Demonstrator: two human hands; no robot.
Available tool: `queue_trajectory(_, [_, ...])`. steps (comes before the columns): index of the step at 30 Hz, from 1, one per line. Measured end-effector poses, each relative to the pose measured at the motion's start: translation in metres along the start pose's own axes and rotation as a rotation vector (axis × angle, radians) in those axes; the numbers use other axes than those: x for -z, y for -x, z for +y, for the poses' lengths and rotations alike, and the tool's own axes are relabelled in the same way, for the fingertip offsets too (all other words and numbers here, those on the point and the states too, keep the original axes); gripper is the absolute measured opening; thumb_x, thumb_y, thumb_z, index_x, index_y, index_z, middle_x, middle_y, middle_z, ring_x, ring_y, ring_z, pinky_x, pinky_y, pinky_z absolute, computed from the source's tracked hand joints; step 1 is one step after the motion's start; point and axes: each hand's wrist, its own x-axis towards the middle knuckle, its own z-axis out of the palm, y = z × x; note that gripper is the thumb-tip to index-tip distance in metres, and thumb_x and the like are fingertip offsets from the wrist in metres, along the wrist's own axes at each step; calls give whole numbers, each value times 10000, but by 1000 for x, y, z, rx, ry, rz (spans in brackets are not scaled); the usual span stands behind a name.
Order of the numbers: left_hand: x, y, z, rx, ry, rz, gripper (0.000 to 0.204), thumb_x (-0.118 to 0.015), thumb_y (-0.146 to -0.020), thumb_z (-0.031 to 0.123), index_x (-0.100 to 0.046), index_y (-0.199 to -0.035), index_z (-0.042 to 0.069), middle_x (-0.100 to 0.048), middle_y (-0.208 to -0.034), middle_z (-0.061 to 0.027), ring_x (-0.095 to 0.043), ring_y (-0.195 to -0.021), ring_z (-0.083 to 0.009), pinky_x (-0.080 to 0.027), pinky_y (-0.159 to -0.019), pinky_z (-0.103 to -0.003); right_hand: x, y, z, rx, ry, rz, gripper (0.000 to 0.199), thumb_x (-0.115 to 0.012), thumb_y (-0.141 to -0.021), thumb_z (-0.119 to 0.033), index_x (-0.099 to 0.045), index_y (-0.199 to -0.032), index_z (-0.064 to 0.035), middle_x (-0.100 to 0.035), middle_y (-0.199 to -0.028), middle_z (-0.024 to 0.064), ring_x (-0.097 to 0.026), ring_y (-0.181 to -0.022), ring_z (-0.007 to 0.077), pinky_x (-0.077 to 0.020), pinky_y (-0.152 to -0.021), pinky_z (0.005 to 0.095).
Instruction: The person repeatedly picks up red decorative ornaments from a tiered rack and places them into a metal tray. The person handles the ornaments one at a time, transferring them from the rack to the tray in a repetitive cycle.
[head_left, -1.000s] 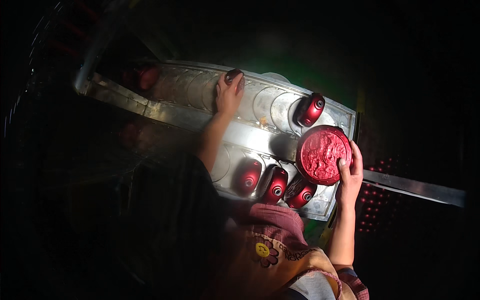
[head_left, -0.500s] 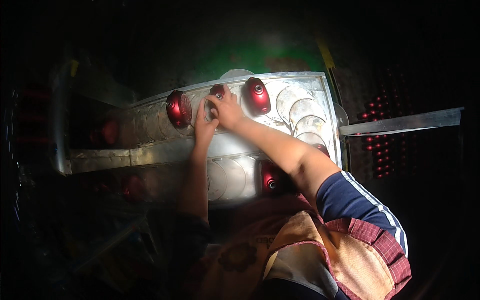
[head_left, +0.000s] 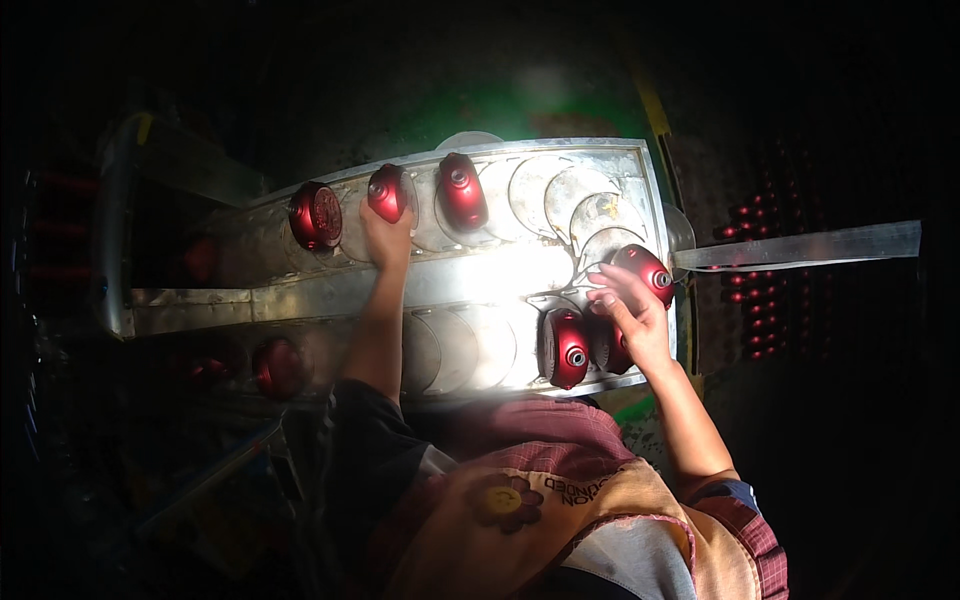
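Observation:
A glossy red rounded housing (head_left: 388, 190) with a small round metal socket stands on the far lane of the plated conveyor. My left hand (head_left: 385, 235) is closed around its near side, with most of the fingers hidden behind it. My right hand (head_left: 638, 315) is over the right end of the conveyor, fingers apart. Just beyond the fingertips sits another red housing (head_left: 645, 270). Below the same hand, a further red housing (head_left: 608, 348) is partly covered by it. To their left, one more red housing (head_left: 565, 345) shows its metal socket toward me.
Crescent-shaped metal plates (head_left: 545, 190) overlap along the conveyor. On the far lane, red housings stand left (head_left: 316, 215) and right (head_left: 462, 192) of my left hand. A flat metal strip (head_left: 810, 245) juts out at right, above rows of red items in shadow.
My right hand has left the far-lane housing and swung to the conveyor's right end. Far-lane housings have shifted left, near-lane ones right. My left hand moved slightly left and now grips the housing.

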Motion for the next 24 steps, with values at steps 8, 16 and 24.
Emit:
queue_trajectory(8, [30,-8,2,-18,-399,-15,988,-874,-660,400,-428,-1378,-112,-489,-1383,-321,-452,-1312,-435,-371,-1105,-465,150,139,32,-76,0,493,338,-553,-989,-71,-551,-1321,-3,-641,-1193,108,-635,-1002,163,-549,-854,318])
queue_trajectory(16, [40,212,182,-57,622,-168,364,-603,-979,96,-519,-1313,-22,-644,-1179,-113,-636,-924,-151,-517,-751,-253,311,278,80,-98,-114,652,346,-548,-969,-68,-563,-1315,-53,-643,-1204,91,-637,-1024,152,-532,-857,293])
queue_trajectory(24, [-56,464,330,116,685,-1026,270,-608,-965,43,-576,-1230,3,-657,-1046,-60,-625,-814,-119,-515,-697,-247,401,333,108,-116,-217,590,378,-582,-957,-106,-556,-1334,-115,-612,-1237,92,-621,-1047,169,-529,-865,328])
